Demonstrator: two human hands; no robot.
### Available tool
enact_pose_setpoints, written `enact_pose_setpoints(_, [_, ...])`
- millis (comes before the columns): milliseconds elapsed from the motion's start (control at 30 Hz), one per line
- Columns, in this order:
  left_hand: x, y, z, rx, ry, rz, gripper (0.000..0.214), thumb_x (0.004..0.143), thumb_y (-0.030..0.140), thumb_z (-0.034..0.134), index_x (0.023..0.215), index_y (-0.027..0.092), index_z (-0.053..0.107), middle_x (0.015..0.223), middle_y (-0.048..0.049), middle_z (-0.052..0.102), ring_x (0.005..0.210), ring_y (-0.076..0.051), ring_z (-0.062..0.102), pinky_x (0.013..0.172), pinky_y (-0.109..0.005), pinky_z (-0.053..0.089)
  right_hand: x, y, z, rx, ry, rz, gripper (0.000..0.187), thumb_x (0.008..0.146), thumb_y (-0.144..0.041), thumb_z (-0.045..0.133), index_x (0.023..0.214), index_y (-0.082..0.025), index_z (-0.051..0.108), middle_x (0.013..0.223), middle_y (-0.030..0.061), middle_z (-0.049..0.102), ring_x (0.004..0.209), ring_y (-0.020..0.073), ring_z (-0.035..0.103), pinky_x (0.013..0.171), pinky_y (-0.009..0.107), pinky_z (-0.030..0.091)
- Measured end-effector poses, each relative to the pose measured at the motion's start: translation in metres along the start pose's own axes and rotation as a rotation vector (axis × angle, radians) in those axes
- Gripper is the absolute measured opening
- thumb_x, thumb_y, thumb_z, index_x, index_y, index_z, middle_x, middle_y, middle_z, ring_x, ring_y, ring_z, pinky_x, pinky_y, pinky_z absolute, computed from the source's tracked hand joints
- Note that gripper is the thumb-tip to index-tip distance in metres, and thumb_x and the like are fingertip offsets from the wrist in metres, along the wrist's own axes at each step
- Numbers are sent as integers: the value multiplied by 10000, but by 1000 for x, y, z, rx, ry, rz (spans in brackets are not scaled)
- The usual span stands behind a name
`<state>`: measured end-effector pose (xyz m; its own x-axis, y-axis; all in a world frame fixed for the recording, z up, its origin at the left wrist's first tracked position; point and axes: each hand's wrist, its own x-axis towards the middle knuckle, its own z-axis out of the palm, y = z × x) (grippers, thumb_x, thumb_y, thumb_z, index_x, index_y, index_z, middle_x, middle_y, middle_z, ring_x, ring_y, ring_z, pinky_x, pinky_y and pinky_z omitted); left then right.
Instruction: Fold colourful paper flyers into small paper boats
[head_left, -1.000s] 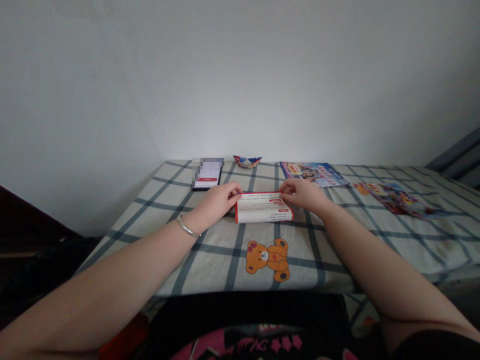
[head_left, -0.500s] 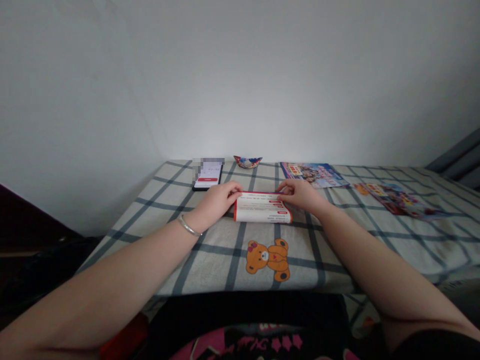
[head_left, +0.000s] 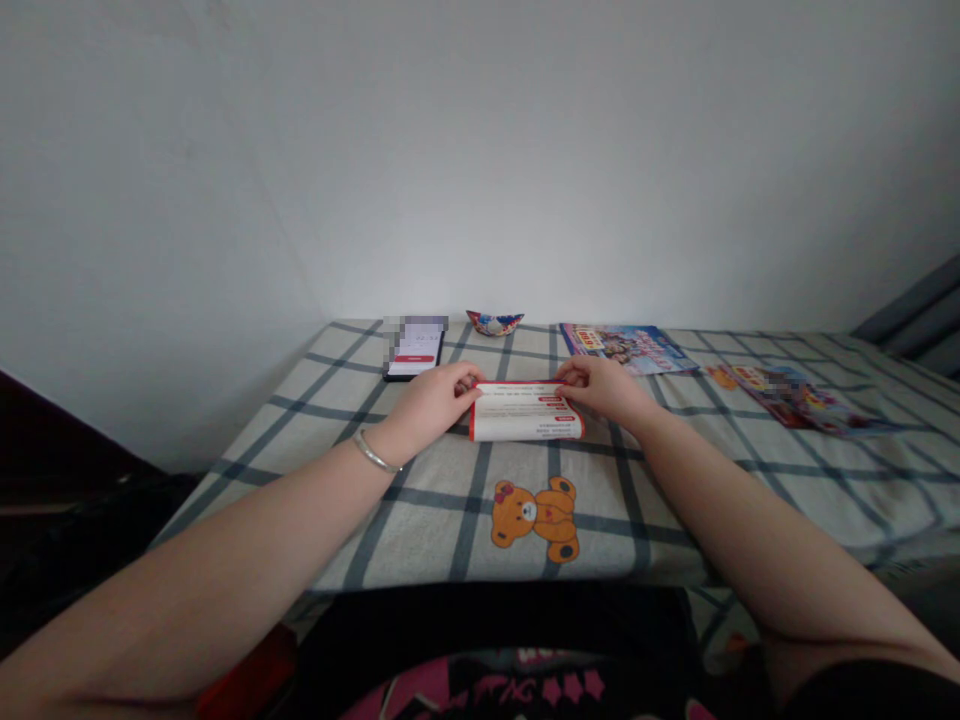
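A printed paper sheet (head_left: 517, 412), white with red edges and lines of text, lies bent over on the tablecloth in front of me. Its far edge is pinched at the left corner by my left hand (head_left: 442, 392), which wears a silver bangle at the wrist. At the far right corner, my right hand (head_left: 604, 387) grips the same sheet between thumb and fingers. The near side of the paper curves in a loose fold. Parts of the fingertips are hidden behind the sheet.
Behind my left hand lies a phone (head_left: 415, 350) with a lit screen. A folded paper boat (head_left: 495, 323) stands near the wall. Colourful flyers (head_left: 626, 349) lie at the right, one of them (head_left: 806, 398) closer to me. The checked tablecloth (head_left: 420, 520) carries a printed bear.
The sheet's far edge has rolled slightly toward me, and its curved near side sits a little flatter. Both hands keep their hold with only small finger shifts.
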<state>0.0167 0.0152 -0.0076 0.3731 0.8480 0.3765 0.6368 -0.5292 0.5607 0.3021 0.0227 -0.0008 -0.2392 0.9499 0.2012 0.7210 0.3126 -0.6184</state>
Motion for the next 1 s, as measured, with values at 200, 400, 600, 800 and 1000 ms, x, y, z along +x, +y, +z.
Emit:
enact_pose_setpoints(200, [0,3,-3,141,17,-15,144,829,209,651,969,216,682,868,-11,725,776,-169,664,699,-280,507,0,-1,2,22,9,10,124,759,-177,693,879,-194,666,756,10,705,667,136,640,622,259,510])
enact_pose_setpoints(400, [1,6,-7,269,43,3,97,860,249,643,927,218,707,859,-19,735,815,-197,668,735,-309,487,-1,-5,1,42,-2,20,50,773,-196,689,819,-192,670,737,12,710,667,140,651,630,260,514])
enact_pose_setpoints(600, [3,3,-5,370,64,34,91,862,276,655,909,231,718,830,-12,730,823,-217,632,786,-350,434,-1,-8,0,7,-2,43,45,771,-191,700,813,-190,684,742,15,723,674,142,663,623,248,512])
enact_pose_setpoints(800, [5,7,-4,479,76,45,103,877,284,645,928,248,728,824,-22,721,905,-238,574,850,-383,351,-1,-10,5,-107,43,30,54,790,-205,690,842,-200,703,758,4,722,682,137,646,616,237,469])
enact_pose_setpoints(1000, [5,6,-3,508,93,97,91,884,265,647,922,267,730,814,-14,714,910,-239,549,888,-414,300,4,-6,8,-234,73,-32,78,789,-252,699,851,-213,727,809,16,723,733,162,619,630,260,433])
